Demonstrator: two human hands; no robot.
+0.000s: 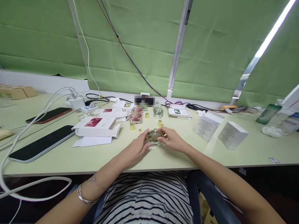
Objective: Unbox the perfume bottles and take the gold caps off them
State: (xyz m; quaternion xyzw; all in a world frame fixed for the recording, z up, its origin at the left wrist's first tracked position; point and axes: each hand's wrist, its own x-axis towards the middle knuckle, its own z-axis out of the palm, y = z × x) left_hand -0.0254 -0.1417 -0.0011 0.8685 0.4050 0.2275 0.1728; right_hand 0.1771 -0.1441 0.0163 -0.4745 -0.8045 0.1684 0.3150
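A low, round clear-glass perfume bottle (154, 137) with a gold neck stands near the table's front edge, between my two hands. My left hand (137, 149) is closed on its left side, the thumb at the lower edge. From the other side, my right hand (173, 139) grips it with thumb and fingertips near the top. Gold caps (132, 127) and a small gold ring (140, 130) lie just beyond. Farther back are glass bottles with pink-red contents (135, 115) and a clear glass bottle with pale green contents (158, 110).
Opened white cartons (95, 126) lie to the left, beside a large phone (43, 143) and trailing white cables (37, 121). Two white boxes (233, 135) stand on the right, with a green bottle (268, 112) beyond. Dark cables (201, 107) run along the back edge.
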